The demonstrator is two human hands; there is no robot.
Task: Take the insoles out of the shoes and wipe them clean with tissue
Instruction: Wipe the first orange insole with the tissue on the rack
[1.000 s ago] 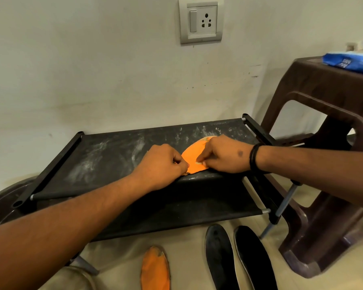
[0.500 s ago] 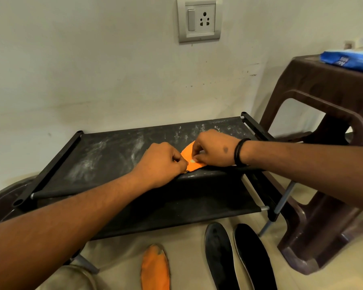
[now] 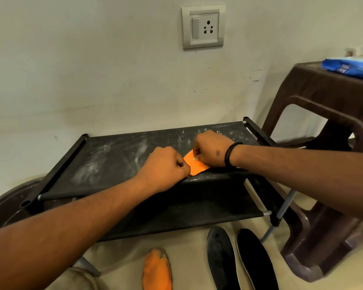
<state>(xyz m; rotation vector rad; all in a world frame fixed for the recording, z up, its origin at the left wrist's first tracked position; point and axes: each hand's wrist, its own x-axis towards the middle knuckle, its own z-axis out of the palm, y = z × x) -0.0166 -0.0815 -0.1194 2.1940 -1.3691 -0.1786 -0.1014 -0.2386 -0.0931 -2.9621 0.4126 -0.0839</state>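
There is a single view, from a camera worn on the person's head. It looks forward and down from close above a low black rack (image 3: 117,155) that stands against a pale wall (image 3: 92,70), with both forearms reaching in from the bottom corners toward the rack's front edge. The wide lens bends the picture's sides. The wall fills the top half, the floor (image 3: 189,248) the bottom edge, and a brown stool (image 3: 327,114) the right edge.

Both hands (image 3: 166,166) on orange insole (image 3: 194,165)
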